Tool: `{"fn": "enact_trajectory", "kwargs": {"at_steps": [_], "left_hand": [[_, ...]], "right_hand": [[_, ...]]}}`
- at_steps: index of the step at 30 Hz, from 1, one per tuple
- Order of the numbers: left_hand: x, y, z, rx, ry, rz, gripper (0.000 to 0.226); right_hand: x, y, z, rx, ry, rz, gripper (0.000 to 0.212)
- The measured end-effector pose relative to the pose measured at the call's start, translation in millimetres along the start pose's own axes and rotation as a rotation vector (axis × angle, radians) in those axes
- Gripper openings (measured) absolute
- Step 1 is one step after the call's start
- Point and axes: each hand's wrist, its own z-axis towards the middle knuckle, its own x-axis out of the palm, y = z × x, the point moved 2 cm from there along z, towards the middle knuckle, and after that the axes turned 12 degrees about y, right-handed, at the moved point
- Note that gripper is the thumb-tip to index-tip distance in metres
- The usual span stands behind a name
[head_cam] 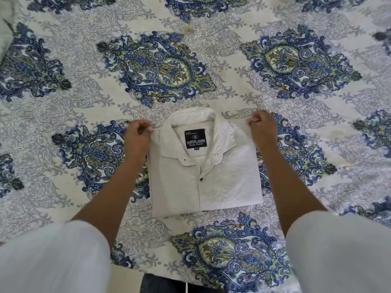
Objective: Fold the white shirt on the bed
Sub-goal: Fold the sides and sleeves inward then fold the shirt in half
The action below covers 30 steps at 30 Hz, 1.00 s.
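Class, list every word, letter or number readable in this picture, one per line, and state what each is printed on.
"SUPER JOHN": on the black label inside the collar of the white shirt.
"M": on the small white tab under that label.
Cursive line below the brand: too blurred to read.
Tiny lines at the label's top: too small to read.
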Motion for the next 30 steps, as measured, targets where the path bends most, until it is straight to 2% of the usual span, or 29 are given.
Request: {"fn": "enact_trajectory", "kwargs": {"at_steps": [2,3,4,6,8,11,13,15,17,18,20,21,24,27,30], "left_hand": [[5,-4,-24,0.170,-0.174,0.152,0.026],[12,-5,-42,0.222,-0.223,0.204,0.035],[20,-4,-61,0.252,-0.207,0.263,0.044],[40,11,-88,0.317,-0.017,0.512,0.055],[50,37,-91,0.339,0.150,0.789,0.063],[44,55,-62,0.279,0.162,0.991,0.073],[36,54,-53,0.270,0.119,1.012,0.073],[28,55,-67,0.228,0.067,0.853,0.074],[25,57,-99,0.146,0.002,0.530,0.073],[25,57,-114,0.073,-0.034,0.346,0.072],[23,57,-127,-0.105,-0.073,0.015,0.064],[22,57,-124,-0.196,-0.065,-0.121,0.058],[19,54,-111,-0.384,0.127,-0.397,0.041],[18,45,-111,-0.412,0.263,-0.453,0.037],[13,16,-121,-0.277,0.220,-0.383,0.033]], "right_hand": [[3,0,-27,-0.115,-0.235,-0.154,0.028],[11,0,-45,-0.182,-0.284,-0.183,0.035],[23,0,-63,-0.247,-0.255,-0.187,0.042],[54,-9,-91,-0.358,-0.041,-0.266,0.051],[71,-28,-96,-0.403,0.120,-0.453,0.056],[62,-46,-68,-0.360,0.125,-0.628,0.058],[51,-42,-58,-0.348,0.085,-0.643,0.058],[46,-38,-69,-0.308,0.016,-0.452,0.060],[40,-39,-92,-0.185,-0.134,-0.177,0.056],[37,-44,-101,-0.068,-0.168,-0.077,0.053],[33,-50,-110,0.182,-0.076,0.031,0.049],[30,-51,-107,0.250,0.000,0.097,0.048],[14,-40,-90,0.390,0.279,0.388,0.045],[-1,-33,-82,0.437,0.511,0.497,0.041],[-18,-24,-100,0.343,0.509,0.587,0.040]]}}
